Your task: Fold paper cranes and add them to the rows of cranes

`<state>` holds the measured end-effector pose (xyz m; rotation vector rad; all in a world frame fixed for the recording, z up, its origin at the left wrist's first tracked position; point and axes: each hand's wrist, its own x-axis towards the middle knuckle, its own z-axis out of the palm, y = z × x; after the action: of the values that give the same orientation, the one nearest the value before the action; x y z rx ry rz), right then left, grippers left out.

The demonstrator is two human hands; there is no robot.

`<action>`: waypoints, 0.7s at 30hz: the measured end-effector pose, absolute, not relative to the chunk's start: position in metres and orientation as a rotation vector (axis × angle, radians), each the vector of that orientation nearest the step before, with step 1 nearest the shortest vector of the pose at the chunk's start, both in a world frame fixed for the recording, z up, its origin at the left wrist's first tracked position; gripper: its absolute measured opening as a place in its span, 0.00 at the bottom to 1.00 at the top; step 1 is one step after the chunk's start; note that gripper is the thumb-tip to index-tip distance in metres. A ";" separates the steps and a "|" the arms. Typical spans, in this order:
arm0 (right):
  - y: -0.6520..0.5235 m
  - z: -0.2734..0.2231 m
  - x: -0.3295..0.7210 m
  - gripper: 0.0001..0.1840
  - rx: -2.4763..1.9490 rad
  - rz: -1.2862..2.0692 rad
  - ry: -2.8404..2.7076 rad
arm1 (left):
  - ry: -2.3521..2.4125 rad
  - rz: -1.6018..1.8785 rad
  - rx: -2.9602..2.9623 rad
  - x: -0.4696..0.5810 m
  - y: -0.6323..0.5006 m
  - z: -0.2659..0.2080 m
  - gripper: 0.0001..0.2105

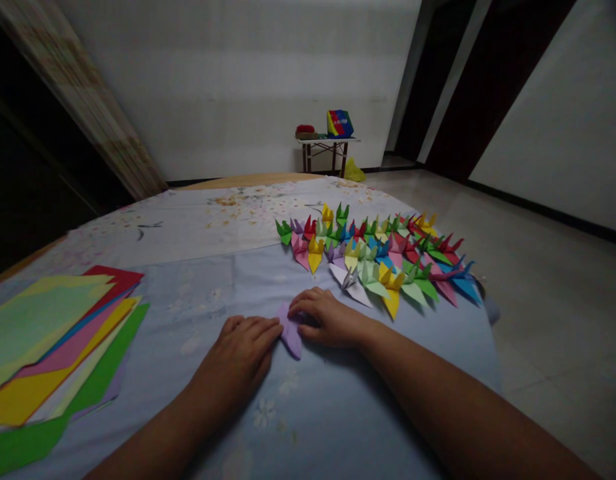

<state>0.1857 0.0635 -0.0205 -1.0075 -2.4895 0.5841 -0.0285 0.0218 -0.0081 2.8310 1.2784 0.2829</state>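
Observation:
A small piece of folded purple paper point(291, 339), narrow and pointed toward me, lies on the tablecloth between my hands. My left hand point(245, 347) rests on the cloth with its fingers together, the fingertips pressed on the paper's left edge. From the other side, my right hand point(331, 317) is closed on the paper, fingers bent over its upper part and thumb at its right edge. Parts of the folds are hidden under the fingertips. Beyond my right hand stand several rows of folded paper cranes point(368, 273) in many colours.
On the left lies a fanned stack of coloured paper sheets point(53, 333). A flowered tablecloth point(198, 280) covers the round table. Farther back, a small side table point(331, 141) carries a colourful bag point(341, 124), with a yellow plastic bag point(355, 171) on the floor beside it.

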 end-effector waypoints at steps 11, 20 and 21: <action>0.065 -0.020 0.186 0.15 -0.982 0.593 -2.491 | 1.519 0.111 2.816 -0.015 0.006 -0.009 0.20; 0.063 -0.016 0.190 0.14 -1.034 0.483 -2.501 | 1.581 0.014 2.798 -0.006 0.000 -0.009 0.21; 0.062 -0.016 0.191 0.14 -1.041 0.465 -2.504 | 1.599 0.013 2.793 -0.005 0.000 -0.009 0.21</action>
<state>0.1907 0.0624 -0.0156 -1.0410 -2.5045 0.4654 -0.0053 -0.0003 -0.0090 2.7931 1.5993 0.0133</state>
